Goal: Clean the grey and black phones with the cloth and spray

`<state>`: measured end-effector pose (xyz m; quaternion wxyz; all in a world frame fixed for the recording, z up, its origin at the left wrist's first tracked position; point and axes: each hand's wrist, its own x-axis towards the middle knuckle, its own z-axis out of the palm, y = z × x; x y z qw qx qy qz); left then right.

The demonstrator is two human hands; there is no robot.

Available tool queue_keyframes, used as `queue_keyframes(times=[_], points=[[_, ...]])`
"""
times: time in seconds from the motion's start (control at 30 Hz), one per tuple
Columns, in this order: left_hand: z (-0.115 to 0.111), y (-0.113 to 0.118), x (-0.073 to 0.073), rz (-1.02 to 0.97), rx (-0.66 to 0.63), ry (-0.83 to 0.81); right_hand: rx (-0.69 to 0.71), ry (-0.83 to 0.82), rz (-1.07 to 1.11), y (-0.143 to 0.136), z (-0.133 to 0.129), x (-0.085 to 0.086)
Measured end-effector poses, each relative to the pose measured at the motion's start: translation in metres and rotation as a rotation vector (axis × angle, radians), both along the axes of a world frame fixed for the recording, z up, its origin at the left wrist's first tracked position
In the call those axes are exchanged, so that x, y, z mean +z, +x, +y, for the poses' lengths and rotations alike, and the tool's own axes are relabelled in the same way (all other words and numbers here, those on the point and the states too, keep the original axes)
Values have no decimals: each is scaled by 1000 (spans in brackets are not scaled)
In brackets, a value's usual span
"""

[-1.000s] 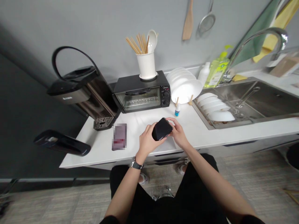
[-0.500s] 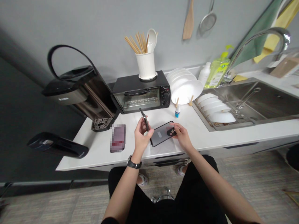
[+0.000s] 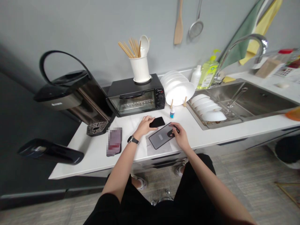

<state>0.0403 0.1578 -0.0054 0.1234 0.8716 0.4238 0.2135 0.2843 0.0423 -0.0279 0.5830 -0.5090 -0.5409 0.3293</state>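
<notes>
My left hand (image 3: 144, 126) has its fingers closed around the edges of a black phone (image 3: 158, 122), which lies flat or nearly flat on the white counter. My right hand (image 3: 180, 136) grips the right end of a grey, see-through phone case (image 3: 161, 137) with a black rim and a dark camera area. The case lies just in front of the phone, slightly tilted, over a pale sheet (image 3: 150, 149). Behind my right hand stands a small white and blue bottle (image 3: 172, 112). Left of my left hand lies a purple, blurred-out phone-like object (image 3: 114, 140).
A black toaster oven (image 3: 136, 101) bears a white utensil holder (image 3: 140, 68). To the left are a water dispenser (image 3: 93, 103) and a dark cylindrical device (image 3: 51, 151). Racked plates (image 3: 179, 92) and a sink (image 3: 255, 93) with bowls (image 3: 212, 115) are on the right.
My left hand has moved the phone from upright, above the case's left edge, down to the counter behind the case. My right hand keeps hold of the case. The camera view has shifted slightly.
</notes>
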Motion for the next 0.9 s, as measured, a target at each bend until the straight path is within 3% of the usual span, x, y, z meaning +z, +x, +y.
queue_keyframes(times=[0.13,0.2,0.27,0.37,0.47,0.53,0.63,0.7,0.8,0.9], points=[[-19,1,13,-66,8,73,2,6,-9,2,0,1],[-48,3,22,-147,33,103,-9,10,2,3,0,1],[-85,8,28,-151,-4,23,-28,18,16,1,-1,0],[-138,12,27,-64,74,9,-42,28,29,-10,-6,2],[-169,0,22,-86,180,41,31,-8,40,-22,-15,7],[-180,-17,18,-122,240,54,37,-44,-35,-26,-21,10],[-193,-46,14,-152,405,101,-58,-5,-384,-26,-23,11],[-201,-59,11,-167,476,112,-32,49,-583,-23,-21,10],[-209,-66,7,-166,495,93,72,54,-644,-12,-23,12],[-208,-57,4,-148,469,49,18,-11,-557,11,-32,30]])
